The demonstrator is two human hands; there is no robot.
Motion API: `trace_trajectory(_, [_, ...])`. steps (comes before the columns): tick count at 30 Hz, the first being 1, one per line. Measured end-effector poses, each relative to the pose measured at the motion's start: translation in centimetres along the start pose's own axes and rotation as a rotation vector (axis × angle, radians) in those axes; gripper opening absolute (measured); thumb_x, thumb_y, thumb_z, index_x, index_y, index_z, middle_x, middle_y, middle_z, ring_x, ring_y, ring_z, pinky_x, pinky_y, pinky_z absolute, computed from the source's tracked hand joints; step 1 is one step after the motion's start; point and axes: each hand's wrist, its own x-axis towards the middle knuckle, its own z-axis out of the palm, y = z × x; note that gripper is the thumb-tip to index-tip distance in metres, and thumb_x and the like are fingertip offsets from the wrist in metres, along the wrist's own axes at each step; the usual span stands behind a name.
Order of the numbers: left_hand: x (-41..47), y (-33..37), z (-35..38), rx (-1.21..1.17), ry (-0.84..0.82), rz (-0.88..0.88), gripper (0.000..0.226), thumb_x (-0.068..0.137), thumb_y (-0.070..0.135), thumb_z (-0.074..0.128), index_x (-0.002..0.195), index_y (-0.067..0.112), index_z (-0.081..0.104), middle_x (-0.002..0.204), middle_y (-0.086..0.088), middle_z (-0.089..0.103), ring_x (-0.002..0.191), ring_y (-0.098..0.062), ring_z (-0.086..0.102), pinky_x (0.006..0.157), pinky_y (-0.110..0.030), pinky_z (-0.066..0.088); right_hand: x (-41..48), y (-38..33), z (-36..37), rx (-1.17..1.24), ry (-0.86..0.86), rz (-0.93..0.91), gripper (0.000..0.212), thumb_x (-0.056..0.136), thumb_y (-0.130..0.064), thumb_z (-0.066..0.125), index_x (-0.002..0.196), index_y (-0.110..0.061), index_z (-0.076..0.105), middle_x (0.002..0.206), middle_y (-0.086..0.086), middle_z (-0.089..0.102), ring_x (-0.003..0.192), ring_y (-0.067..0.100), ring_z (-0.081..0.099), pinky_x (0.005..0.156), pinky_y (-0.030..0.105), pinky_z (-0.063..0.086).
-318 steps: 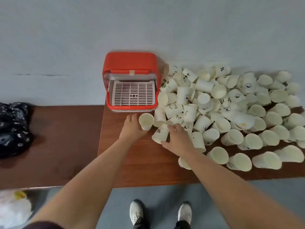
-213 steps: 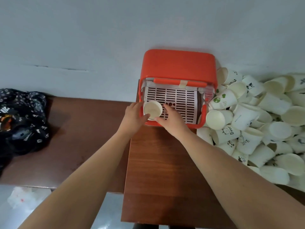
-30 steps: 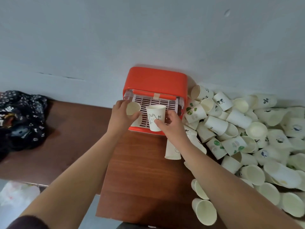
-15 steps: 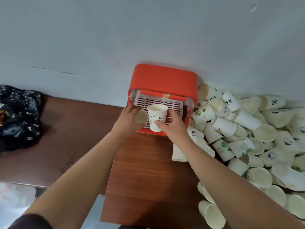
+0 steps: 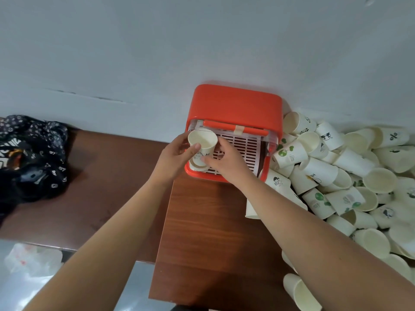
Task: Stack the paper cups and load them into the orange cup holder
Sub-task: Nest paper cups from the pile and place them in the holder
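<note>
We note both hands on one cup [image 5: 203, 142]. The left hand [image 5: 173, 160] grasps its left side, thumb at the rim; the right hand [image 5: 229, 162] pinches its right side. The cup stands upright, nested in a lower cup [image 5: 197, 167] at the near-left corner of the holder [image 5: 235, 104]. A pile [image 5: 336, 176] of loose cups lies to the right of the holder on the table [image 5: 202, 221].

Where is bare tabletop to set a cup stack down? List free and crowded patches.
Free: the reddish wooden tabletop in front of the orange plastic cup holder, between the forearms; the dark brown table between the black patterned cloth and the left hand, which grips a printed paper cup. Crowded: the pile of white paper cups right of the holder.
</note>
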Motion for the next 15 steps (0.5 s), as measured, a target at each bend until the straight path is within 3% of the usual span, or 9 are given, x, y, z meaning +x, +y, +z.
trace_trajectory(4, [0.2,-2.3,-0.1,0.043,-0.043,-0.029,0.064,0.089,0.054,0.068,0.146,0.035,0.046,0.135,0.015,0.062,0.125,-0.004,0.057,0.106,-0.033,0.047,0.2,0.9,0.1,-0.001,-0.086,0.061,0.067,0.086,-0.051,0.071,0.144,-0.042,0.039,0.14,-0.014,0.054,0.13,0.008,0.049,0.102,0.034,0.048])
trace_trajectory(7, [0.3,-3.5,0.0,0.172,-0.082,-0.047,0.068,0.086,0.059,0.067,0.146,0.034,0.045,0.137,0.014,0.06,0.128,-0.007,0.055,0.108,-0.039,0.047,0.1,2.0,0.4,-0.122,-0.081,0.046,0.064,0.092,-0.042,0.068,0.147,-0.037,0.037,0.146,-0.011,0.049,0.131,0.005,0.043,0.103,0.029,0.042])
trace_trajectory(10, [1.2,-4.6,0.3,0.418,-0.063,0.005,0.059,0.091,0.04,0.069,0.145,0.027,0.049,0.142,0.004,0.057,0.132,-0.017,0.05,0.11,-0.049,0.043,0.1,2.5,1.0,-0.165,-0.069,0.045,0.062,0.094,-0.024,0.068,0.15,-0.027,0.039,0.149,-0.005,0.047,0.131,0.008,0.042,0.1,0.022,0.033])
trace_trajectory(12, [1.7,-5.2,0.5,0.563,-0.04,-0.015,0.06,0.09,0.033,0.07,0.146,0.024,0.049,0.145,-0.002,0.053,0.136,-0.024,0.043,0.111,-0.055,0.039,0.1,2.8,1.4,-0.175,-0.102,0.071,0.064,0.095,-0.021,0.067,0.151,-0.027,0.037,0.149,-0.002,0.047,0.136,0.016,0.044,0.105,0.025,0.036])
trace_trajectory(15, [1.4,-4.8,0.7,0.561,-0.025,-0.087,0.057,0.093,0.038,0.064,0.146,0.023,0.049,0.143,-0.005,0.051,0.137,-0.024,0.039,0.112,-0.053,0.038,-0.1,2.7,1.3,-0.209,-0.073,0.127,0.067,0.096,-0.028,0.065,0.154,-0.024,0.032,0.154,0.0,0.041,0.139,0.018,0.041,0.112,0.033,0.036])
